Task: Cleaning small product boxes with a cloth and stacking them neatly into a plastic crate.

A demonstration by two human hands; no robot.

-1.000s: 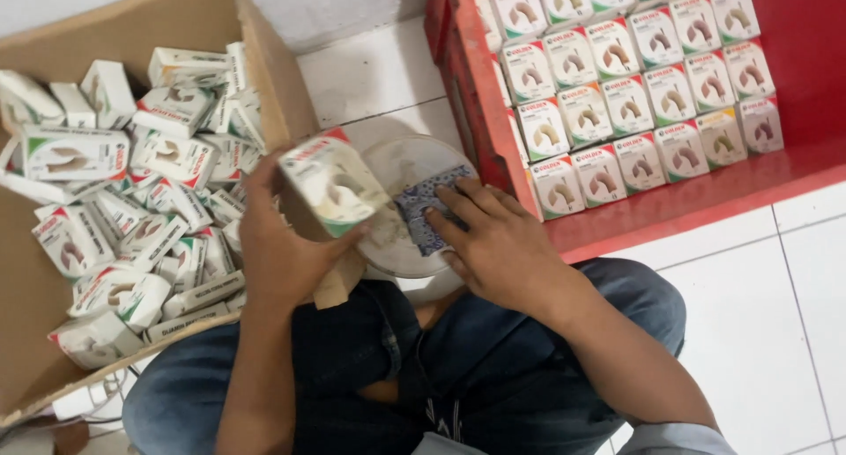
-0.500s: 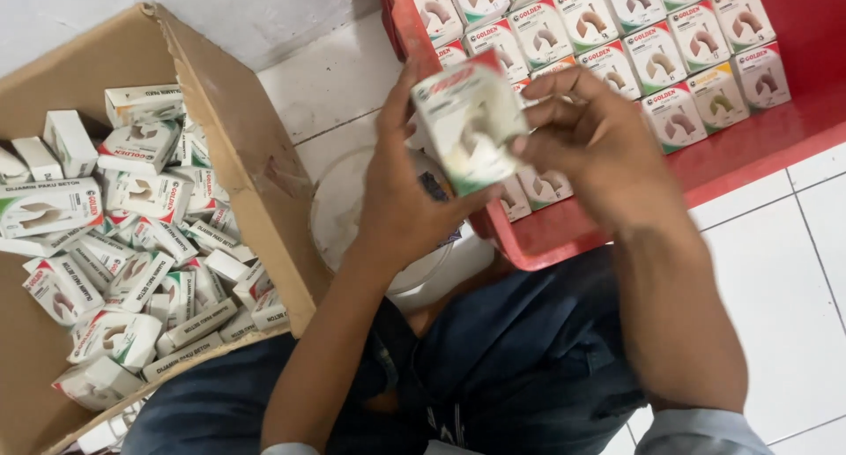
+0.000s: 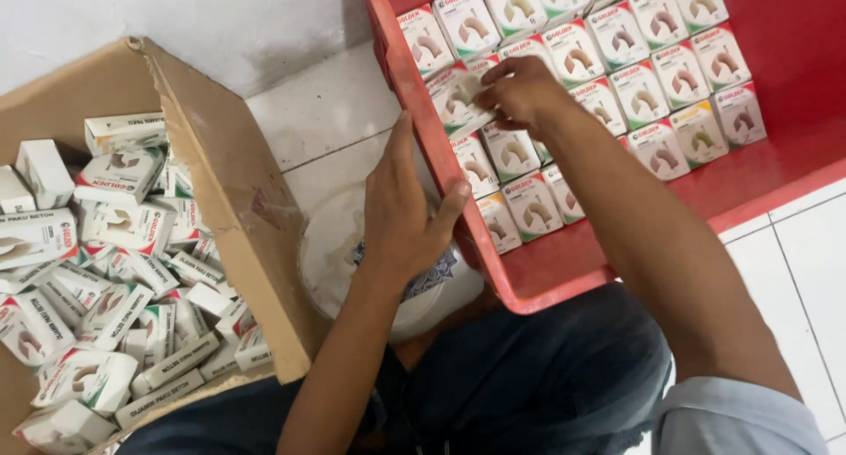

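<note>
Two hands work over a tiled floor. Nearest, the left hand (image 3: 405, 217) lies flat, fingers together and thumb apart, on a round white lid (image 3: 339, 252), holding nothing. Left of it, a cardboard carton (image 3: 233, 199) holds a loose heap of small white boxes with red-and-green trim. Farther off, the right hand (image 3: 520, 94) pinches one small box (image 3: 458, 98) inside the red crate (image 3: 423, 120), beside neat rows of matching boxes (image 3: 652, 76).

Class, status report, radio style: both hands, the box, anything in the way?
Right hand pressing box into red tray rows. Left hand open on the tray's edge, over white lid. Nothing in the way.
</note>
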